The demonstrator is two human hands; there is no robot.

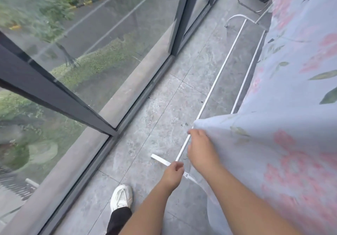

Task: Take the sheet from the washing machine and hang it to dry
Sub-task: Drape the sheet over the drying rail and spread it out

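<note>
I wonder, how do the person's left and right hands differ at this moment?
The right hand pinches the pale blue floral sheet; the left hand touches no cloth. The right hand reaches farther forward, over the thin white rack rod; the left hand curls at the flat white end bar, grip unclear. Both are bare.

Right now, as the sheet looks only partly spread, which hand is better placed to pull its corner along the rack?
Right. The right hand pinches the sheet at its corner beside the outer rail; the left hand is lower, at the end bar, touching no cloth.
</note>
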